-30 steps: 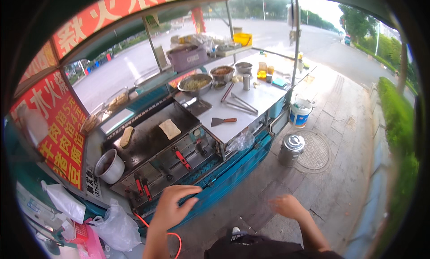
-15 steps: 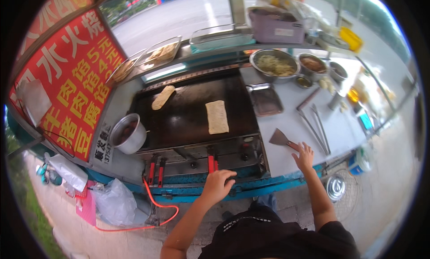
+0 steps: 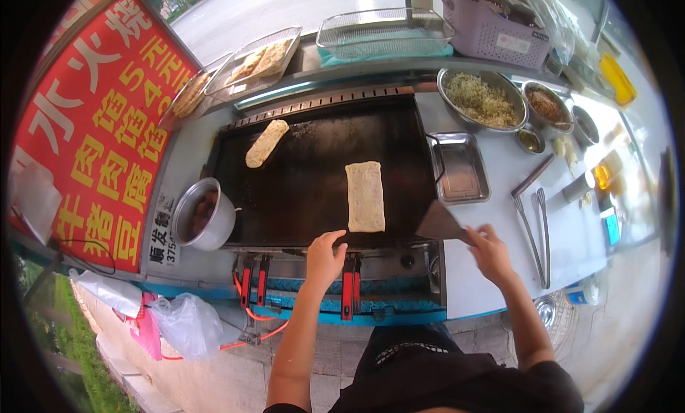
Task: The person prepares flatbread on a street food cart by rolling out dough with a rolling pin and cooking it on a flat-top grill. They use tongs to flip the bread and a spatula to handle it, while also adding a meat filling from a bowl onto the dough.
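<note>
In my right hand is the handle of a wide metal spatula, its blade over the griddle's right edge. My left hand hovers at the griddle's front edge with thumb and fingers apart, holding nothing. Just ahead and to its right, a pale rectangular flatbread lies flat on the dark griddle. A longer, narrower flatbread rests at the back left of the same surface, out of reach of both hands.
Left of the griddle stands a metal pot with round brown things inside. On the right counter are a metal tray, long metal tongs and a bowl of shredded filling. Wire baskets line the back shelf.
My right hand has picked the spatula up from the right counter and brought it left to the griddle. My left hand has moved forward and slightly left, to the griddle's front edge.
</note>
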A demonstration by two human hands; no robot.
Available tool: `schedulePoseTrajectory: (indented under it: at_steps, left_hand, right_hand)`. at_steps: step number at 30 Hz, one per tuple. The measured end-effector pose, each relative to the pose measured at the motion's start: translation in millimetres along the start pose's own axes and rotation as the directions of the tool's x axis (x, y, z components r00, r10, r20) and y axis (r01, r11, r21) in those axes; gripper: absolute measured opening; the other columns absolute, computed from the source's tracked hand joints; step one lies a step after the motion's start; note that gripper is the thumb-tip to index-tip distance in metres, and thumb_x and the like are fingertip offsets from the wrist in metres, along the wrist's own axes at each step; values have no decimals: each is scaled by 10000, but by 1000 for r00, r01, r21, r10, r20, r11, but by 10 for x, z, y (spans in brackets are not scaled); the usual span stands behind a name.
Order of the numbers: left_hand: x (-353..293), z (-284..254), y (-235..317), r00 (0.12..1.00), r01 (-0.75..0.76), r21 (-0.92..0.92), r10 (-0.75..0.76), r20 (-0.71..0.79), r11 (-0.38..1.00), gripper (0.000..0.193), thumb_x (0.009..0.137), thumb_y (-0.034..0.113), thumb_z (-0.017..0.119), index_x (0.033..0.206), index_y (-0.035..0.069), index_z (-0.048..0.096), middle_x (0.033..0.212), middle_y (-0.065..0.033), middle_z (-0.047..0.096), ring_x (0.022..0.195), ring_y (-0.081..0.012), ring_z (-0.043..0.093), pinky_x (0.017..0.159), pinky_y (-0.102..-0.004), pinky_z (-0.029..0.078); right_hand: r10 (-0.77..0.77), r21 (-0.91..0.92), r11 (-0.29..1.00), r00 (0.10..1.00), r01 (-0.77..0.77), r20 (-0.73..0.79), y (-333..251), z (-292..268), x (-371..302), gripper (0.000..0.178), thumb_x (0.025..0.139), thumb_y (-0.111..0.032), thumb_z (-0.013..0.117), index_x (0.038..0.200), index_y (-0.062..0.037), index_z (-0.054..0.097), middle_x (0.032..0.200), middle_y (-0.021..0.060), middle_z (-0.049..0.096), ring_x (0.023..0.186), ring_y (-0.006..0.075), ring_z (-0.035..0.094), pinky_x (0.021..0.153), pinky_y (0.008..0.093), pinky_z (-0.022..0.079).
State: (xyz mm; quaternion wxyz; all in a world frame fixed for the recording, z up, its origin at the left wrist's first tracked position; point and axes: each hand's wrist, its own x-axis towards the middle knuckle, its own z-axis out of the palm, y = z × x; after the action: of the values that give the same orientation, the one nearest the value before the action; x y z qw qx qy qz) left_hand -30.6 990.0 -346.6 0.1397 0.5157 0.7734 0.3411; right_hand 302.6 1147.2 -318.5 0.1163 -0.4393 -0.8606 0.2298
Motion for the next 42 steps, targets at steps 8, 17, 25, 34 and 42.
schedulePoseTrajectory:
  at_steps: [8, 17, 25, 34, 42]
  left_hand:
    - [480, 292, -241, 993, 59, -13, -57, 104, 998, 324, 787, 106, 629, 1106, 54, 618, 1120, -157, 618, 1086, -330, 549, 933, -384, 433]
    - [1166, 1362, -467, 994, -15, 329, -23, 109, 944, 730, 899, 391, 490, 1442, 13, 180, 1513, -206, 118, 1398, -399, 75, 1102, -561, 111]
    - [1556, 1683, -394, 999, -21, 375, 7, 40, 927, 740, 901, 437, 468, 1447, 21, 190, 1512, -204, 135, 1405, -377, 73, 1105, -558, 88]
    - [2426, 1942, -247, 998, -13, 368, -13, 68, 930, 723, 915, 456, 435, 1454, 39, 194, 1532, -165, 100, 1419, -336, 36, 1114, -545, 48]
    - [3186, 1941, -489, 988, -2, 344, 55, -144, 939, 692, 888, 481, 465, 1412, 53, 323, 1506, -166, 205, 1408, -314, 123, 1104, -556, 101]
  right_hand:
    - [-101, -197, 965, 937, 174, 334, -222, 583, 1217, 328, 826, -139, 575, 1149, -189, 584, 992, 116, 514, 876, 314, 586, 721, 417, 479]
    - [-58, -258, 963, 996, 74, 70, -239, 593, 2053, 356, 786, -120, 613, 1139, -149, 583, 1020, 119, 530, 896, 314, 596, 750, 415, 490]
    - [48, -202, 979, 993, -26, 105, 51, 165, 1495, 387, 785, -96, 616, 1161, -193, 612, 1023, 86, 525, 875, 305, 591, 751, 404, 483]
    - [63, -166, 985, 997, -54, 47, 108, -9, 1693, 328, 810, -128, 598, 1129, -201, 625, 1007, 106, 540, 889, 317, 584, 763, 389, 478]
    - [84, 39, 996, 994, -82, -65, -22, -337, 481, 410, 719, 85, 594, 1120, 3, 567, 919, 132, 534, 845, 298, 580, 744, 367, 470]
